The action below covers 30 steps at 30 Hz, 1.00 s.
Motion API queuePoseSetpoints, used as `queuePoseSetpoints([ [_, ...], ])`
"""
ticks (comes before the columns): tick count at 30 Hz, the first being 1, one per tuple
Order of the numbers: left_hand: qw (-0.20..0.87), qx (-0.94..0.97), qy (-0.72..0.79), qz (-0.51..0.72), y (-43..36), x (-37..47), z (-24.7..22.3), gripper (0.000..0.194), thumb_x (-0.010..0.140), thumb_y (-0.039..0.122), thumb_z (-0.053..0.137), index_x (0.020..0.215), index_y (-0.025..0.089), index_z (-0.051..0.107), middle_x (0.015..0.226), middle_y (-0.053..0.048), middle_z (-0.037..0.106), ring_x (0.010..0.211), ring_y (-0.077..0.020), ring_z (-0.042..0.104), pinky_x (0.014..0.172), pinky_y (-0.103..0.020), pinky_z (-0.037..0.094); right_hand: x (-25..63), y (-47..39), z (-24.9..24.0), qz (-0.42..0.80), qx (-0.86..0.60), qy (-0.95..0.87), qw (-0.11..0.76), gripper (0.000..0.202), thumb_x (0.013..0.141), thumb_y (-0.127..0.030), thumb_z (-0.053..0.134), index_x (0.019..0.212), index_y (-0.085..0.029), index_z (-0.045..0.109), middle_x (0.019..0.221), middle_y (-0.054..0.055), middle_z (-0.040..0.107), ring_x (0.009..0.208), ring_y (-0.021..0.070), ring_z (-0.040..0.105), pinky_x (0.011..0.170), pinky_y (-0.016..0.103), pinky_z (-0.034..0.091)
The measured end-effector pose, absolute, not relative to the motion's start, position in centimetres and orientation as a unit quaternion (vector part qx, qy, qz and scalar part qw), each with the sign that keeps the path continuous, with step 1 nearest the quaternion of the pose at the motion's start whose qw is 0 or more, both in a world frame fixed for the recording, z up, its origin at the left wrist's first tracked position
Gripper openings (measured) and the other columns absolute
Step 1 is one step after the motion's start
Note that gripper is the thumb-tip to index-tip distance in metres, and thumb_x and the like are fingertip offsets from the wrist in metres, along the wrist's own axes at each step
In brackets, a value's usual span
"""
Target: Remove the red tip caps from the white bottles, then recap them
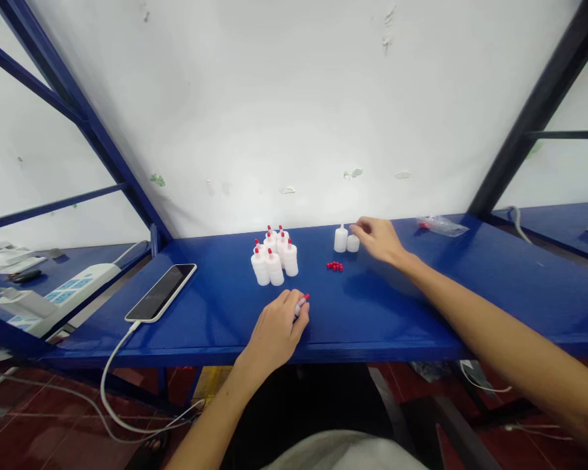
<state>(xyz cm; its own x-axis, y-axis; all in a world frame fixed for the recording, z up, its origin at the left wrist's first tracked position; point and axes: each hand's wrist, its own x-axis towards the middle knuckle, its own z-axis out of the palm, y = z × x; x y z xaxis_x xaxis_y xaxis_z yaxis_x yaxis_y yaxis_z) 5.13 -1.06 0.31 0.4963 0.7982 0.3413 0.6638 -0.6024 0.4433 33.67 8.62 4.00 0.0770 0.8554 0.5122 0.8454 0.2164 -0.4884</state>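
Observation:
Near the front edge of the table, my left hand [277, 329] is closed around a small white squeeze bottle [300, 304] with a red cap; its tip points up and right, and most of its body is hidden in the fingers. My right hand [378, 238] reaches to the back of the table, its fingers closed at the top of an upright white bottle [353, 244]. That bottle's nozzle is hidden by the fingers. Touching or very close on its left stands another uncapped white bottle [340, 239]. Several loose red caps [334, 266] lie in front of these two.
Left of centre stands a group of several white bottles [274, 267] with red caps. A phone [161, 294] with a cable lies at the left of the blue table [215, 326]. A clear plastic bag [443, 225] with something red lies at the back right.

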Motion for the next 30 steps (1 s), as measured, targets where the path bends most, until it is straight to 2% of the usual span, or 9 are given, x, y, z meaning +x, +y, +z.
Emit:
queuePoseSetpoints([
  [2,0.129,0.854,0.432,0.26,-1.1,5.2,0.3,0.021,0.101,0.032,0.036,0.086,0.021,0.047,0.089,-0.001,0.058,0.075,-0.0159,0.054,0.069,-0.029,0.037,31.5,6.9,3.9,0.084,-0.533,-0.756,0.37,0.034,0.091,-0.043,0.048,0.072,-0.017,0.06,0.059,-0.001,0.054,0.056,0.0127,0.045,0.057,0.027,0.031],
  [4,0.128,0.851,0.437,0.26,-1.0,5.2,0.2,0.018,0.099,0.031,0.04,0.086,0.021,0.046,0.088,-0.001,0.057,0.074,-0.016,0.053,0.067,-0.029,0.036,28.9,5.1,3.5,0.17,-0.441,-0.823,0.315,0.036,0.092,-0.045,0.049,0.073,-0.016,0.059,0.056,-0.003,0.051,0.054,0.0113,0.043,0.055,0.026,0.03],
  [8,0.137,0.852,0.434,0.259,-0.8,5.1,-0.1,0.014,0.095,0.025,0.044,0.081,0.021,0.043,0.082,0.0,0.055,0.071,-0.0158,0.05,0.065,-0.029,0.034,25.1,2.7,2.5,0.235,-0.317,-0.895,0.208,0.033,0.093,-0.046,0.053,0.075,-0.018,0.053,0.054,-0.006,0.046,0.049,0.009,0.041,0.052,0.024,0.028],
  [13,0.145,0.854,0.425,0.262,-0.8,4.9,-0.3,0.018,0.096,0.024,0.04,0.079,0.021,0.04,0.077,0.002,0.052,0.067,-0.0147,0.047,0.063,-0.028,0.033,24.6,2.2,2.5,0.215,-0.263,-0.916,0.212,0.033,0.1,-0.041,0.041,0.076,-0.019,0.047,0.069,-0.001,0.051,0.06,0.0113,0.044,0.06,0.025,0.033],
  [17,0.135,0.869,0.393,0.269,-0.9,4.8,-0.3,0.017,0.097,0.022,0.037,0.082,0.02,0.041,0.08,0.0,0.053,0.07,-0.0155,0.049,0.066,-0.029,0.037,24.6,2.2,2.7,0.28,-0.217,-0.913,0.203,0.037,0.103,-0.041,0.031,0.076,-0.019,0.045,0.072,-0.001,0.049,0.063,0.012,0.043,0.064,0.027,0.035],
  [21,0.098,0.879,0.384,0.265,-1.0,4.8,0.0,0.015,0.097,0.019,0.035,0.095,0.02,0.05,0.09,-0.003,0.055,0.081,-0.0184,0.051,0.075,-0.032,0.04,25.8,3.0,3.3,0.335,-0.263,-0.873,0.239,0.041,0.103,-0.044,0.029,0.071,-0.02,0.038,0.066,-0.003,0.039,0.061,0.0116,0.036,0.061,0.027,0.034],
  [24,0.115,0.877,0.386,0.261,-1.2,4.8,0.3,0.017,0.099,0.02,0.033,0.101,0.021,0.05,0.091,-0.003,0.056,0.08,-0.0178,0.052,0.076,-0.031,0.041,28.6,4.6,4.0,0.256,-0.374,-0.843,0.29,0.042,0.102,-0.044,0.028,0.067,-0.021,0.031,0.064,-0.003,0.037,0.061,0.0125,0.035,0.063,0.028,0.033],
  [27,0.141,0.874,0.396,0.246,-1.2,4.8,0.6,0.016,0.1,0.024,0.033,0.097,0.021,0.049,0.087,-0.001,0.057,0.076,-0.0167,0.053,0.072,-0.03,0.041,31.6,6.4,4.4,0.137,-0.472,-0.841,0.228,0.036,0.099,-0.037,0.03,0.069,-0.02,0.039,0.069,0.001,0.049,0.067,0.016,0.045,0.07,0.03,0.035],
  [30,0.135,0.875,0.402,0.233,-1.2,4.9,0.6,0.017,0.1,0.026,0.034,0.094,0.021,0.049,0.086,-0.001,0.057,0.075,-0.0168,0.053,0.071,-0.029,0.04,33.3,7.5,4.1,0.106,-0.545,-0.823,0.115,0.028,0.096,-0.033,0.033,0.079,-0.019,0.05,0.086,0.008,0.061,0.078,0.0207,0.054,0.071,0.031,0.036],
])
